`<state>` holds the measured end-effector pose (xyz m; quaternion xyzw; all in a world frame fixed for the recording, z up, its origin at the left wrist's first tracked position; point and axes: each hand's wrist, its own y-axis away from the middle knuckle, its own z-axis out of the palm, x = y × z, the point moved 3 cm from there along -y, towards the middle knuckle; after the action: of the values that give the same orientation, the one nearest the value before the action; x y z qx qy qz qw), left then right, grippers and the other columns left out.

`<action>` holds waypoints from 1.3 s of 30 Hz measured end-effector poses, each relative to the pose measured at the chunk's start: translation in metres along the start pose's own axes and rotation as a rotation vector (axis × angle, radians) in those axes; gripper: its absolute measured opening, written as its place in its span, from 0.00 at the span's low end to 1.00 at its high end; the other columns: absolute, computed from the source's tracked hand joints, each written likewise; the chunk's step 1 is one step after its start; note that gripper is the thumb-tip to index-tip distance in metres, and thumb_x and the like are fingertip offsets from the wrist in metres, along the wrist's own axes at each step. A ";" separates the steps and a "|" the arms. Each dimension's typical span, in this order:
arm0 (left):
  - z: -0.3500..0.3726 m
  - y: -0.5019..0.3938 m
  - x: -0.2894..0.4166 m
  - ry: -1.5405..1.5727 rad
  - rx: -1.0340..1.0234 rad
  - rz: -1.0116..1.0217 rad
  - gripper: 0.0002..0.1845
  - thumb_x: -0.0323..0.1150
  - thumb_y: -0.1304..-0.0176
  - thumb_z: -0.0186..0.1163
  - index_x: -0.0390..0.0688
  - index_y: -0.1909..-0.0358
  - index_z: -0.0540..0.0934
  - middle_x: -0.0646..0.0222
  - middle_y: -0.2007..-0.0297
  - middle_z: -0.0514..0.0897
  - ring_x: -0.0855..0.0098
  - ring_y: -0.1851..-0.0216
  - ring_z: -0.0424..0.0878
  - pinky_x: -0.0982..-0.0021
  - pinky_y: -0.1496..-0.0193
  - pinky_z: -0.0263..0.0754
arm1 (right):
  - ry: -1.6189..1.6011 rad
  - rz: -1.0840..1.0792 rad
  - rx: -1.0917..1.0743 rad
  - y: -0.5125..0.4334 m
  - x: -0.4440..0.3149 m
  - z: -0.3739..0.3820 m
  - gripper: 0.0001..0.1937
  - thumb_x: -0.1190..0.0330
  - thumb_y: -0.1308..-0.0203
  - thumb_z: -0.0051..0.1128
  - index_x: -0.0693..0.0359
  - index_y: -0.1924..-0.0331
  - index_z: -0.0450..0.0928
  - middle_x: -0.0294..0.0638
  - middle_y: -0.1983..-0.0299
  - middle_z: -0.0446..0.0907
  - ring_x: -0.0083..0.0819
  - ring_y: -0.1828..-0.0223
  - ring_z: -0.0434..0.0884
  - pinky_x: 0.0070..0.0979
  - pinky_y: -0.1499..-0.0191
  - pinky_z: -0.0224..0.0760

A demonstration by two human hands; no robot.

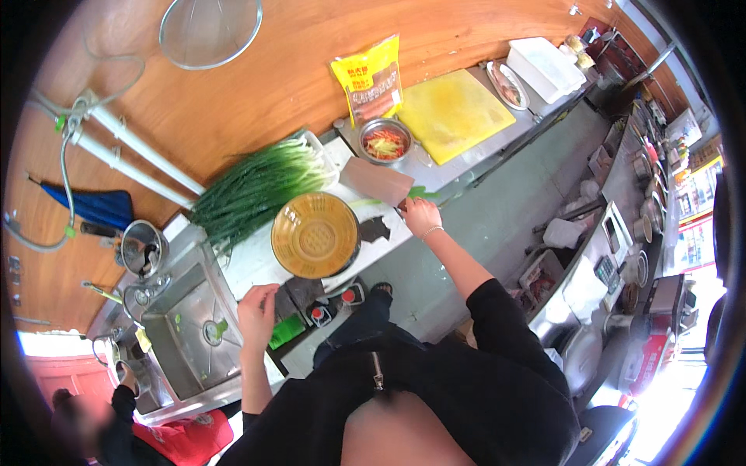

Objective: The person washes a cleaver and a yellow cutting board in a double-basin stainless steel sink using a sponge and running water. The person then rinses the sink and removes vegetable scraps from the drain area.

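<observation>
My right hand (422, 218) grips the handle of a cleaver. Its broad blade (377, 179) lies flat over the white worktop (250, 265), beside a steel bowl of shredded red and yellow vegetables (385, 141). Green leaf pieces (422, 193) show by the blade. Nothing is visible in my left hand (256, 309), held near the sink's edge with its fingers slightly apart. Between my hands a yellow-brown bowl (315, 236) stands at the worktop's front edge, with no food visible in it. Behind it lies a large bundle of scallions (256, 186), partly in a white container (322, 156).
A yellow cutting board (451, 116), a printed yellow food bag (371, 81), a plate of fish or meat (507, 84) and a white tub (545, 70) line the counter. At left is a steel sink (180, 343); a co-worker's hand (126, 376) is beyond it. Bottles (320, 314) stand below.
</observation>
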<state>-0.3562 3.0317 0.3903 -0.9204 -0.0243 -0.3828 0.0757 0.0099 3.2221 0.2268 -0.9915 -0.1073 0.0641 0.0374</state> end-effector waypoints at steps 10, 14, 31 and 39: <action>0.061 -0.092 0.058 0.097 0.036 0.003 0.06 0.22 0.43 0.57 0.37 0.65 0.81 0.59 0.68 0.82 0.62 0.65 0.80 0.68 0.60 0.73 | 0.009 -0.198 -0.063 -0.062 0.022 0.034 0.13 0.57 0.46 0.55 0.57 0.64 0.75 0.40 0.64 0.75 0.34 0.57 0.76 0.33 0.58 0.71; 0.120 -0.133 0.104 0.096 -0.022 0.221 0.06 0.24 0.44 0.58 0.39 0.66 0.81 0.60 0.68 0.82 0.60 0.65 0.80 0.67 0.61 0.73 | -0.013 -0.179 -0.023 -0.062 0.023 0.031 0.14 0.56 0.46 0.55 0.57 0.65 0.76 0.40 0.64 0.75 0.35 0.55 0.75 0.34 0.54 0.67; 0.543 -0.255 0.197 -0.054 0.170 -0.346 0.39 0.31 0.49 0.62 0.33 0.37 0.55 0.44 0.40 0.62 0.45 0.38 0.58 0.53 0.36 0.53 | -0.052 0.359 0.030 -0.235 0.528 0.010 0.23 0.56 0.41 0.51 0.74 0.57 0.73 0.60 0.55 0.74 0.50 0.50 0.72 0.39 0.47 0.65; 0.570 -0.274 0.189 -0.160 0.378 -0.651 0.41 0.35 0.50 0.63 0.34 0.36 0.54 0.42 0.44 0.64 0.43 0.42 0.61 0.52 0.39 0.56 | -0.024 0.337 -0.116 -0.270 0.546 0.025 0.27 0.49 0.39 0.45 0.71 0.66 0.77 0.57 0.67 0.79 0.52 0.60 0.77 0.41 0.49 0.67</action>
<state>0.1484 3.3901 0.1608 -0.8613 -0.3914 -0.3024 0.1163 0.4795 3.6058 0.1606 -0.9951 0.0565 0.0750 -0.0323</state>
